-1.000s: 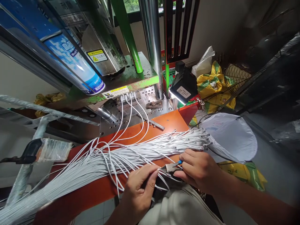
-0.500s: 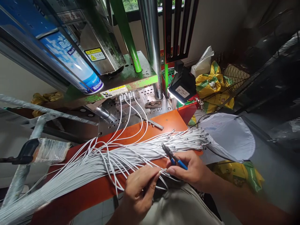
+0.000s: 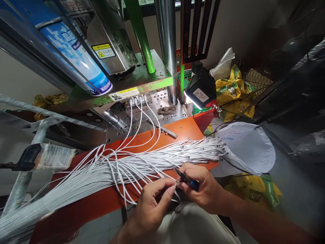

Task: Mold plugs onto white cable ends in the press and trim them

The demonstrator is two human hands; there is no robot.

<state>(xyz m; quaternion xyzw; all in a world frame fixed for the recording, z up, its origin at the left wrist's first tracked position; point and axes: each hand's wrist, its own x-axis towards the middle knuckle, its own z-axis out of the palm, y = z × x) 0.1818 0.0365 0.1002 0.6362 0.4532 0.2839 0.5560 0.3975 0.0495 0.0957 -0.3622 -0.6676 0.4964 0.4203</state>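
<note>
My left hand (image 3: 153, 201) is closed in a pinch on the end of a white cable, low in front of my lap. Cutting pliers with blue handles (image 3: 194, 184) lie in my closed right hand (image 3: 207, 188), their dark jaws pointing up and left. The right fingertips meet the left ones at the small cable end (image 3: 177, 183), whose details are too small to make out. Just beyond both hands, a thick bundle of white cables (image 3: 88, 181) stretches across the orange bench (image 3: 182, 128).
Behind the bench stands a press with a green-edged plate (image 3: 157, 84); several white cables run into its metal mould (image 3: 138, 103). A black lamp (image 3: 200, 89) shines at its right. A spray can (image 3: 83, 61) hangs upper left. A white round bag (image 3: 250, 145) and yellow sacks (image 3: 233, 91) are at right.
The pliers have turned and sunk deeper into my right hand, their jaws now lower. The right fingers have curled further around them. My left hand keeps its pinch on the cable.
</note>
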